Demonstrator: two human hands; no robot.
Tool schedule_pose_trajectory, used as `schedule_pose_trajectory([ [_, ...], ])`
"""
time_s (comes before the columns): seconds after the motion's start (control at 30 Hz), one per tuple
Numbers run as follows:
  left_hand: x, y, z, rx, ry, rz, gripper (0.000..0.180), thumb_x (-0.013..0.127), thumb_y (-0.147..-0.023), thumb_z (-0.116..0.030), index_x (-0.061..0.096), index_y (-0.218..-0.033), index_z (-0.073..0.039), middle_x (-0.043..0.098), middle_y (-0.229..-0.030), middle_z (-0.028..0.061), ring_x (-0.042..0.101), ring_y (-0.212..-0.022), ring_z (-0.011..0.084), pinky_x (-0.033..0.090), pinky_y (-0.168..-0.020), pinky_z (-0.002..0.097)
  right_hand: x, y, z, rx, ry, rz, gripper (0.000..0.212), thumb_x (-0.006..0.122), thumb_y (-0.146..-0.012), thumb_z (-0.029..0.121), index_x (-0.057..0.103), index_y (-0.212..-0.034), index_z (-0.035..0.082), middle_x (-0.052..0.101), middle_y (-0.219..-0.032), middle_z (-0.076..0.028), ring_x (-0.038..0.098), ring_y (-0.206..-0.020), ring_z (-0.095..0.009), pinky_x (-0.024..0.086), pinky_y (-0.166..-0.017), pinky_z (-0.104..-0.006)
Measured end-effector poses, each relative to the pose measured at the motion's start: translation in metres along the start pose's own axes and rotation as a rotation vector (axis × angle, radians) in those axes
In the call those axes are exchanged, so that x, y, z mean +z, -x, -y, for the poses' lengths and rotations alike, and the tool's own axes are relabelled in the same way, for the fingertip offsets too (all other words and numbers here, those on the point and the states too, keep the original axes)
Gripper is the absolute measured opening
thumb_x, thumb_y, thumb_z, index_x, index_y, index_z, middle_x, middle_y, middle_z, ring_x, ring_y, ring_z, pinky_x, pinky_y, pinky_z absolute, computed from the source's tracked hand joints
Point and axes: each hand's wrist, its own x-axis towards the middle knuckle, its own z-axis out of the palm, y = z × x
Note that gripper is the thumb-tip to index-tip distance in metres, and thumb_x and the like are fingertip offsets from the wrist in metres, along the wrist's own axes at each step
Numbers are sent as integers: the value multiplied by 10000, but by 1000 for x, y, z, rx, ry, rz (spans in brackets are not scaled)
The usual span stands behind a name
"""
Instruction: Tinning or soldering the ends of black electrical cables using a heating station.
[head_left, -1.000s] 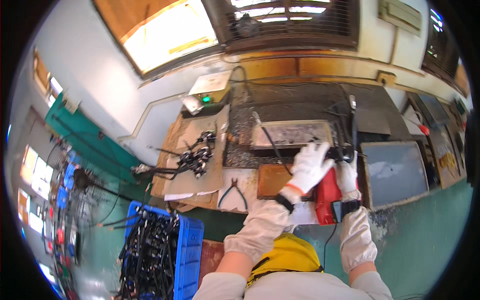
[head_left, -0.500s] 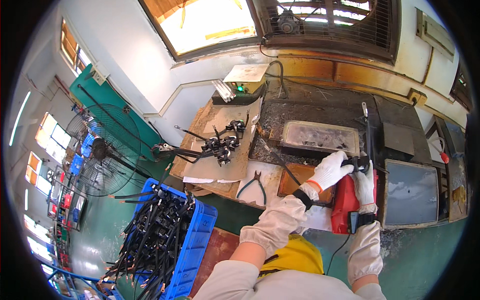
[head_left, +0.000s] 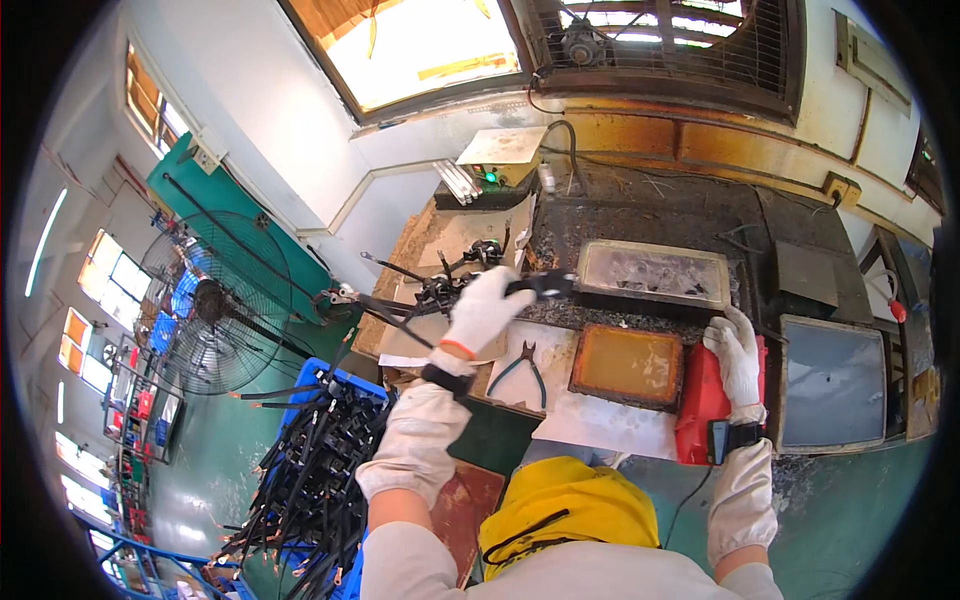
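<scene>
In my white-gloved left hand [head_left: 485, 312] I grip a black cable with a blocky black part [head_left: 548, 284], which sticks out to the right of the fingers. The hand is over the bench's left part, beside a cluster of black cable assemblies [head_left: 437, 292]. My right hand [head_left: 735, 362], gloved too, is over the red container [head_left: 703, 408], its fingers loosely extended and nothing visible in them. Just left of that container sits a shallow tray of amber material [head_left: 628, 366]. Behind it stands a rectangular pot with a greyish surface [head_left: 655, 272].
Cutting pliers [head_left: 520, 375] lie on white paper. A blue crate [head_left: 312, 372] heaped with black cables stands lower left, near a large floor fan [head_left: 212, 300]. A grey-surfaced tray [head_left: 832, 385] is at the right. A box with a green light [head_left: 490, 178] stands at the back.
My left hand has swung left from above the red container to the cable cluster, carrying the black cable. My right hand has let go of that cable and stays by the red container.
</scene>
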Motion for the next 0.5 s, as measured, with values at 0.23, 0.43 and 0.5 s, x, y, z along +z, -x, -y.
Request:
schedule_pose_trajectory([
  [0.23,-35,-1,104,-236,-141,0,343,665,-738,-292,607,-934,-17,640,-864,164,624,-836,283,470,-751,366,-4,-1,-4,23,-21,19,398,496,-911,108,398,-1285,13,556,-1082,-84,564,-908,-149,486,-801,-275],
  [0.43,-13,-4,153,-242,-95,75,346,687,-718,-277,611,-942,-26,624,-924,169,603,-890,301,460,-796,375,-1,1,2,26,-57,-38,383,489,-915,100,389,-1267,-10,551,-1074,-112,576,-894,-166,500,-797,-283],
  [0.5,-1,-5,161,-205,-64,92,354,707,-703,-259,614,-959,-33,620,-942,162,598,-897,296,462,-808,371,-2,1,2,33,-61,-39,380,485,-918,104,391,-1268,-10,552,-1076,-111,577,-896,-164,501,-797,-283],
])
